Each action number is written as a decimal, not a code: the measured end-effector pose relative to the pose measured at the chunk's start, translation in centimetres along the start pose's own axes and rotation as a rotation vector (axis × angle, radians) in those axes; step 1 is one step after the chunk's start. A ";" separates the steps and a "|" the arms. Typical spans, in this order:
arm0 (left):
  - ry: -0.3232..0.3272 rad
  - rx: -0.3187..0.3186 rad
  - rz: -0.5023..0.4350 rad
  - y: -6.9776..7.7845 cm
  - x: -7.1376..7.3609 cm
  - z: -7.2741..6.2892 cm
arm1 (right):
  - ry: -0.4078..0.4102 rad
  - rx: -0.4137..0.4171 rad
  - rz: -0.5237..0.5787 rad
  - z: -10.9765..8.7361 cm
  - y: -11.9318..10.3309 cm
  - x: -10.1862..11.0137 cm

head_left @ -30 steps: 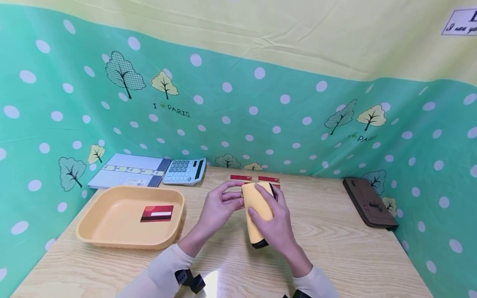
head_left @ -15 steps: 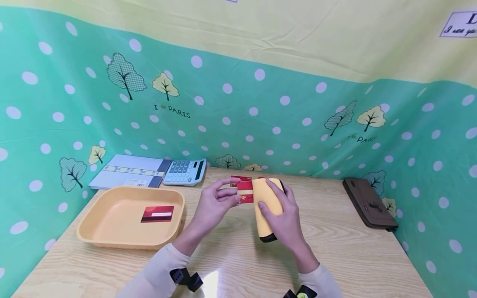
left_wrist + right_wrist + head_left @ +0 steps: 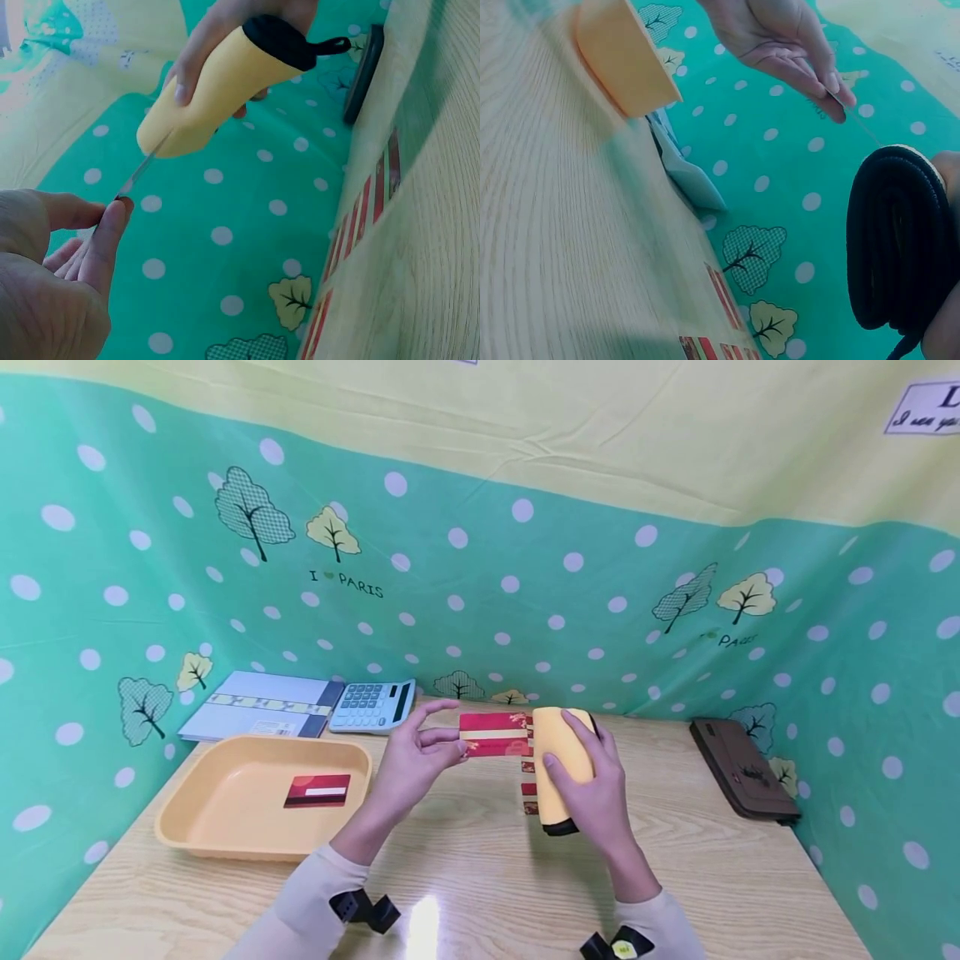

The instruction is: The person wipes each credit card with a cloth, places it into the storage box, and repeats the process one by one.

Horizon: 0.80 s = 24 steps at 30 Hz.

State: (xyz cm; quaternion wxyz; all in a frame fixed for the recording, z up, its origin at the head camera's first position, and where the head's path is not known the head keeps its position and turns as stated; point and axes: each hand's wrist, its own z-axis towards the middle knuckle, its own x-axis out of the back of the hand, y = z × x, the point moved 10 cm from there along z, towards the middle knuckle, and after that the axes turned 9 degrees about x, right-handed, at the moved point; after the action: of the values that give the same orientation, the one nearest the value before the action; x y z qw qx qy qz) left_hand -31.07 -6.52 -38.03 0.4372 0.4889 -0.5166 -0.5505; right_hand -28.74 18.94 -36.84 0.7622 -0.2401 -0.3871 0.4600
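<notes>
My left hand (image 3: 408,760) pinches a red card (image 3: 491,745) with a pale stripe between thumb and fingers. To its right, my right hand (image 3: 596,777) grips a rolled yellow cloth (image 3: 551,777) with black edging, thumb lying along its near face. In the left wrist view the card (image 3: 135,176) appears edge-on, its far end meeting the yellow roll (image 3: 217,90). The right wrist view shows black folded layers at the end of the roll (image 3: 896,240) and a small loop. Partly hidden behind the roll, red striped cards (image 3: 529,797) lie on the table.
At left, an orange tray (image 3: 225,839) holds another red card (image 3: 317,791). Behind it lie a pale folder or notebook (image 3: 262,697) and a light blue calculator (image 3: 371,706). A brown wallet (image 3: 742,768) lies at right. Patterned cloth (image 3: 480,568) encloses the table's (image 3: 697,877) back and sides.
The right hand and yellow roll have moved right, and the left hand slightly left. The card, mostly hidden by the roll a second ago, now shows nearly whole. More cards show beneath the roll.
</notes>
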 end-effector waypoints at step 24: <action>0.012 0.027 0.133 -0.7 0.1 0.3 | 0.012 -0.008 0.014 0.2 0.0 0.8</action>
State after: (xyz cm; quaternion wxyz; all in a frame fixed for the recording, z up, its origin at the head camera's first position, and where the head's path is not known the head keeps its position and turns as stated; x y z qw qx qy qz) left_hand -31.39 -6.51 -38.74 0.4692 0.4625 -0.5526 -0.5104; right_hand -28.70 19.64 -36.44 0.7604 -0.2483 -0.3827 0.4622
